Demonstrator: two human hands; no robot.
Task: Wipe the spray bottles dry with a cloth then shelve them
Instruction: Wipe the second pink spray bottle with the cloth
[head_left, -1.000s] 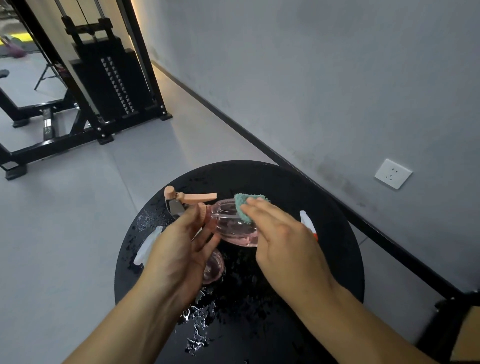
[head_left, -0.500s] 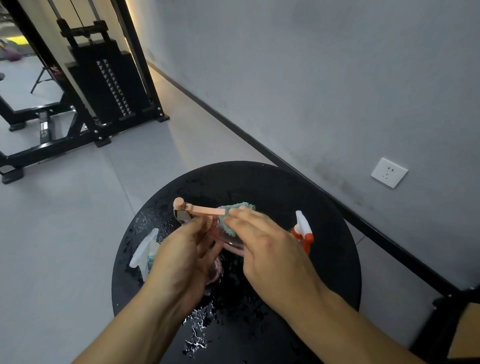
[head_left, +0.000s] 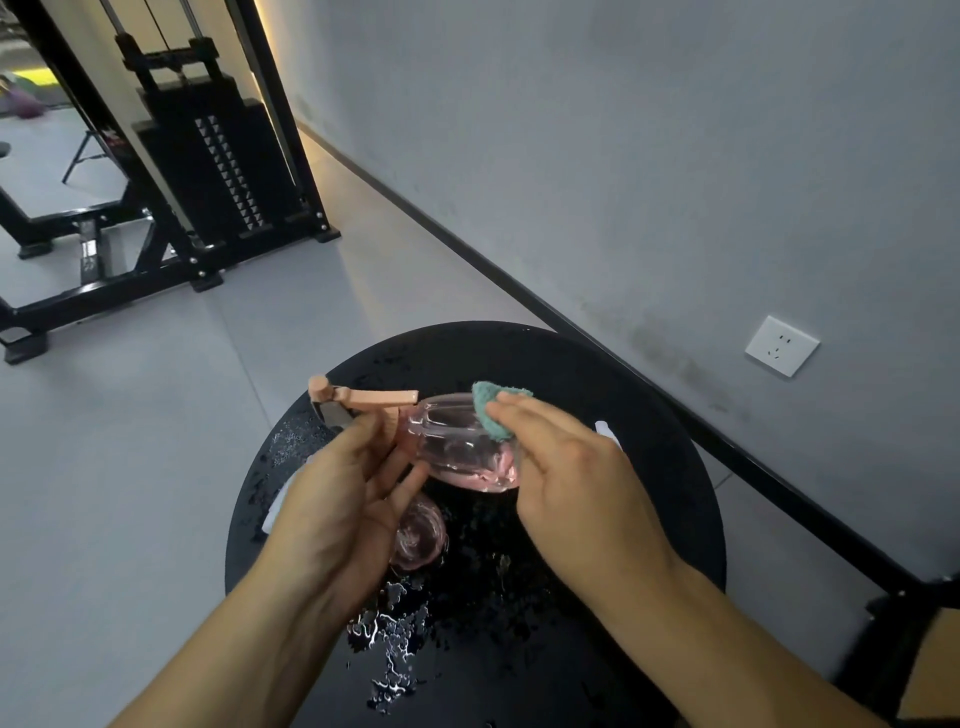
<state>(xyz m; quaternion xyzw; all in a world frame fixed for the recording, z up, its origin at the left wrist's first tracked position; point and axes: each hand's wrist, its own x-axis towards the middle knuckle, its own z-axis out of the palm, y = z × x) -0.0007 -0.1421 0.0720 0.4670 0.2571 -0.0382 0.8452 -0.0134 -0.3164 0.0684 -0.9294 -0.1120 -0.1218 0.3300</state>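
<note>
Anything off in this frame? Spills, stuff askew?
Yes: water is pooled and beaded over the black round table, thickest at the near puddle. A second pink bottle lies on its side in the wet. The left hand holds the pink spray bottle tipped sideways while the right hand presses the teal cloth on it.

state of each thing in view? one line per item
pink spray bottle: on its side, lifted off the table
left hand: grips the bottle's neck
right hand: presses the cloth on the bottle
teal cloth: bunched under fingertips
round black table: wet, puddles near front
</note>
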